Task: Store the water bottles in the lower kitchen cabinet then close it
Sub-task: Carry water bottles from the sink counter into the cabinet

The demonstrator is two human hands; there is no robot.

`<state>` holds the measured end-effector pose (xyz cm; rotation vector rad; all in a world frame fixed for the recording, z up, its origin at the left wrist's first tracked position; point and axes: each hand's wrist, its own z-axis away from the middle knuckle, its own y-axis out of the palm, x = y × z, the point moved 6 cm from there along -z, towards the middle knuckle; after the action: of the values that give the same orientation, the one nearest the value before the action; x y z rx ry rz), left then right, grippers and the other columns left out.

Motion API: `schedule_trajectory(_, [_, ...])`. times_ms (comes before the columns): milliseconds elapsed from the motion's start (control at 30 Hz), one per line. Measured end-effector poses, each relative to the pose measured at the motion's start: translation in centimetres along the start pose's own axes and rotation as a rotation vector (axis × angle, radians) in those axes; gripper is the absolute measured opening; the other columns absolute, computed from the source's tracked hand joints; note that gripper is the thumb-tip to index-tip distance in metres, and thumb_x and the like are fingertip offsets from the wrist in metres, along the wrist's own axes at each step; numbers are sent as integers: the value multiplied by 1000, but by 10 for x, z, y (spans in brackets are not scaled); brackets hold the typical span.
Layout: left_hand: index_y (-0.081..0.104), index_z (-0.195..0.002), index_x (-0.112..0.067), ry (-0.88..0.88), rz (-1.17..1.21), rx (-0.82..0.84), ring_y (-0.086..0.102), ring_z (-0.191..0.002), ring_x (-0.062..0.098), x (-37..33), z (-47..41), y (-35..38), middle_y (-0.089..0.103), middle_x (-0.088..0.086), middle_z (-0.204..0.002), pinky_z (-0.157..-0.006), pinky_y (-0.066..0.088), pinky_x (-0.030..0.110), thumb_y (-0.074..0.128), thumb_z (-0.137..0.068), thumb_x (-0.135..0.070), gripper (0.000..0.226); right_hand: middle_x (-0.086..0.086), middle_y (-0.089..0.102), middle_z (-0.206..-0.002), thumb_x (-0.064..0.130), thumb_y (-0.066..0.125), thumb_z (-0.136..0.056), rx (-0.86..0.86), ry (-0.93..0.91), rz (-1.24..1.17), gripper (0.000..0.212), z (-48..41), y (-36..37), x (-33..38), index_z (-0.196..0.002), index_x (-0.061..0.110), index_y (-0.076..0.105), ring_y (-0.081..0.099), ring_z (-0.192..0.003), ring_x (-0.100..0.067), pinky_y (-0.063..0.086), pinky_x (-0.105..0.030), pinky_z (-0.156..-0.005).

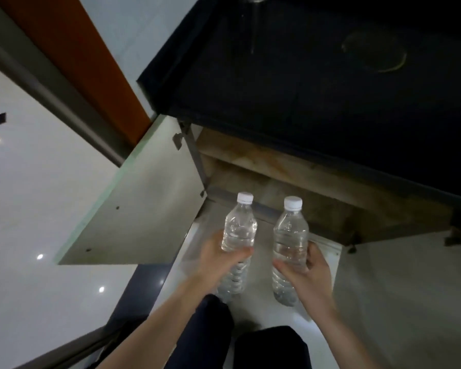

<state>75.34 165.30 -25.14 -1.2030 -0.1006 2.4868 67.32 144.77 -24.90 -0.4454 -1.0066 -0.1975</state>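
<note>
At the bottom of the frame my dark-trousered knees [253, 347] are bent, so I judge I am crouched in front of the cabinet. Just above them my left hand [218, 258] has its grip wrapped around the middle of the left bottle [238, 235], and my right hand [308, 270] has its grip closed round the waist of the right bottle [290, 241]; both bottles stand nearly upright, side by side but apart, at lower centre. They are clear, thin ribbed plastic with white screw caps, full of water, tapering to the neck and ridged toward the base.

As for progress: the doors are already open, but neither bottle is stored yet; both look to be in front of the opening, over the pale floor [250, 312], not inside. Left to do: set both in, let go, then swing the doors shut.

Beyond the bottles, the cabinet interior [290, 193] shows a worn, brownish wooden board, rough and stained. The left door [144, 209] swings out toward centre left, a flat matt grey panel with a pale green edge and metal hinges; part of the right door [410, 275] shows at lower right. Above, across the upper right, the worktop [304, 89] is a dark, smooth slab, and glossy white tiles fill the left
</note>
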Motion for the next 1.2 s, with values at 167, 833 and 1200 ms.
schedule_trajectory(167, [74,-94,-18,24,-49,50,74,-78,14,72,-123,43,77,-1,-84,-70,57,22,86,-69,-23,28,5,73,-89,12,90,-63,-59,-24,29,47,-96,21,-102,-102,21,65,69,-77,-3,51,-23,-69])
schedule_trajectory(833, [74,-73,-18,360,-258,55,70,-60,7,183,-470,197,73,-6,-64,-56,55,22,86,-68,-35,21,12,73,-80,30,86,-72,-173,-266,188,30,-407,67,-332,-96,27,68,69,-71,3,51,-12,-55])
schedule_trajectory(1200, [67,-78,-23,402,-423,-195,65,-70,12,190,-498,219,68,-7,-75,-61,51,26,77,-62,-56,38,2,70,-91,53,72,-73,-392,-176,509,42,-443,68,-353,-102,23,62,68,-88,-22,52,-28,-69])
